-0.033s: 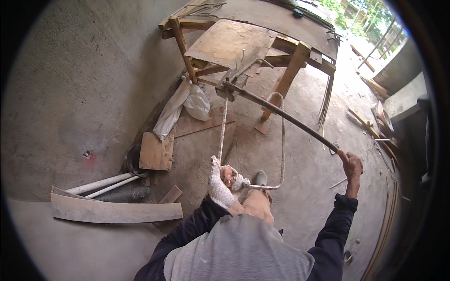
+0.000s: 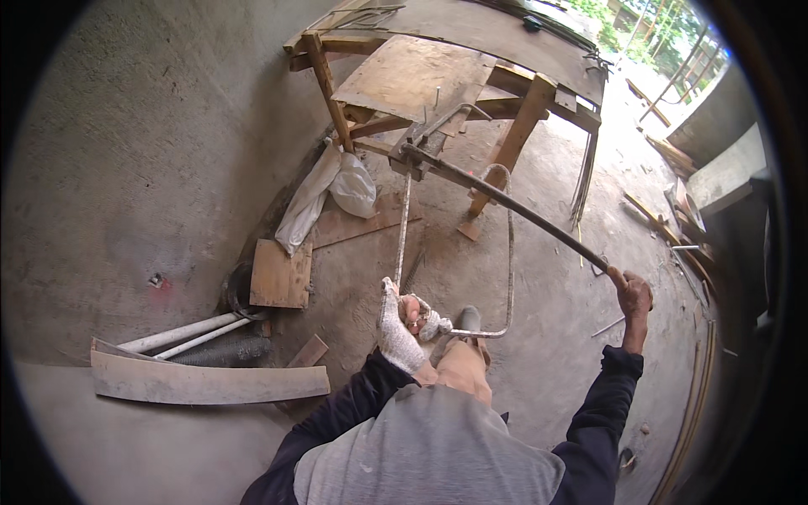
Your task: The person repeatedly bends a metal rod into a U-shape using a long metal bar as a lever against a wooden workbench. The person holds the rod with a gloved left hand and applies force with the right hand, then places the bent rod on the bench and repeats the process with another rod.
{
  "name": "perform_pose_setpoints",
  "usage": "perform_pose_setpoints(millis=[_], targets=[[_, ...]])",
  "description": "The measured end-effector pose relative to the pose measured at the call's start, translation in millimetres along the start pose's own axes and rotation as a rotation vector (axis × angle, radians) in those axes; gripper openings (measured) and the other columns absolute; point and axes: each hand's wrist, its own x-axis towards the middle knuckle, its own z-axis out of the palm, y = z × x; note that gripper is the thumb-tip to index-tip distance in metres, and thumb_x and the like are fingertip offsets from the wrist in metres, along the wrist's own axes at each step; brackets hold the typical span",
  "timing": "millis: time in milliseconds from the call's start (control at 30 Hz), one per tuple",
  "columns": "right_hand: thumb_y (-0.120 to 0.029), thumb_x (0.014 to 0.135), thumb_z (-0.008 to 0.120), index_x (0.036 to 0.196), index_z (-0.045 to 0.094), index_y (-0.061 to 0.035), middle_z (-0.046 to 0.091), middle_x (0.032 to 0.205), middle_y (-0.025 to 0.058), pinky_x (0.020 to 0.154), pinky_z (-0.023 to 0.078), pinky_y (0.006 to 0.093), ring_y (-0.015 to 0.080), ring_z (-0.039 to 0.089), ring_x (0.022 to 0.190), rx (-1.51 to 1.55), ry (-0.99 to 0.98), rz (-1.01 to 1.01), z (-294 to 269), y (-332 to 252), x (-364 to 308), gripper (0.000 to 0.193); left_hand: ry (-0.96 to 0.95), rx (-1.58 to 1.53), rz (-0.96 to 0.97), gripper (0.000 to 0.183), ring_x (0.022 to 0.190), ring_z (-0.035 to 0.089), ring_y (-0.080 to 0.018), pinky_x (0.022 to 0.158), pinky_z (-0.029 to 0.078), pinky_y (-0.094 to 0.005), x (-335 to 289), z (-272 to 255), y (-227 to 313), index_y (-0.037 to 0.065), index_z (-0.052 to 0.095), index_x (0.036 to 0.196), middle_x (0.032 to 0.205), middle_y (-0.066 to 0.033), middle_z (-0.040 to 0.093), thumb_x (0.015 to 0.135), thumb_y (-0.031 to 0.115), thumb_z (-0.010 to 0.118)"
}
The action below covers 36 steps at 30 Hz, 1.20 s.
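My left hand [image 2: 402,330], in a worn white knit glove with bare fingertips showing, is closed around a thin steel rebar [image 2: 511,244]. The rebar is bent into a large open frame, with one side running up to the bench end and another rising at right to a hooked tip. My bare right hand [image 2: 634,296] grips the end of a long dark metal lever bar [image 2: 523,210]. The lever's far end meets the rebar at a narrow wooden plank [image 2: 402,158], where metal pins stand. A bent rod [image 2: 459,111] lies across that plank.
Beyond stands a wooden workbench [image 2: 513,34] with a plywood sheet [image 2: 412,76] on it. White sacks [image 2: 352,187], a wood board [image 2: 280,273], white pipes [image 2: 181,331] and a curved plank [image 2: 210,377] lie at left by the wall. Timber scraps [image 2: 661,220] lie at right.
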Motion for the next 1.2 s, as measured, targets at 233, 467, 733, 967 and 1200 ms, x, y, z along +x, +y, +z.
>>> perform_pose_setpoints(millis=[233, 467, 733, 967, 1200], targets=[[-0.089, 0.074, 0.042, 0.071, 0.066, -0.0035, 0.062, 0.067, 0.0224, 0.064, 0.047, 0.0468, 0.0363, 0.064, 0.068, 0.022, 0.047, 0.063, -4.6, -12.2, -49.1, 0.089, -0.227, -0.026, -0.101, 0.067, 0.040, 0.035, -0.0226, 0.051, 0.043, -0.0394, 15.6, -37.5, 19.0, 0.014, 0.043, 0.054, 0.043, -0.0056, 0.040, 0.097, 0.065, 0.036], [-0.091, 0.074, 0.038, 0.074, 0.066, -0.0040, 0.061, 0.067, 0.0194, 0.066, 0.047, 0.0454, 0.0358, 0.061, 0.067, -0.003, 0.087, 0.224, -6.3, -47.8, -136.1, 0.091, -0.386, -0.021, -0.181, 0.066, 0.040, 0.039, -0.0229, 0.048, 0.042, -0.0414, 22.0, -67.2, 69.1, 0.014, 0.046, 0.056, 0.043, -0.0021, 0.040, 0.099, 0.061, 0.033], [-0.083, 0.084, 0.037, 0.073, 0.060, -0.0051, 0.060, 0.068, 0.0188, 0.063, 0.044, 0.0452, 0.0348, 0.058, 0.064, -0.019, 0.125, 0.405, -6.3, -141.6, -281.4, 0.082, -0.533, 0.015, -0.315, 0.062, 0.038, 0.023, -0.0136, 0.049, 0.033, -0.0327, 28.6, -80.9, 163.5, 0.016, 0.045, 0.057, 0.042, 0.0045, 0.026, 0.102, 0.056, 0.032], [-0.082, 0.081, 0.043, 0.068, 0.057, -0.0030, 0.057, 0.061, 0.0189, 0.060, 0.044, 0.0464, 0.0351, 0.059, 0.060, -0.066, 0.035, 0.272, -38.5, -121.9, -233.6, 0.082, -0.285, -0.077, -0.228, 0.055, 0.047, 0.049, -0.0136, 0.059, 0.050, -0.0369, 9.4, -77.5, 131.3, 0.009, 0.062, 0.081, 0.055, 0.0012, 0.051, 0.098, 0.058, 0.044], [-0.067, 0.083, 0.062, 0.065, 0.055, -0.0036, 0.051, 0.055, 0.0153, 0.055, 0.042, 0.0426, 0.0287, 0.053, 0.052, 0.159, -0.081, 0.094, -22.4, -117.9, -186.6, 0.066, 0.026, -0.051, -0.048, 0.047, 0.040, 0.032, -0.0098, 0.047, 0.040, -0.0306, -5.1, -56.0, 114.3, 0.009, 0.062, 0.086, 0.053, 0.0044, 0.040, 0.096, 0.054, 0.052]])
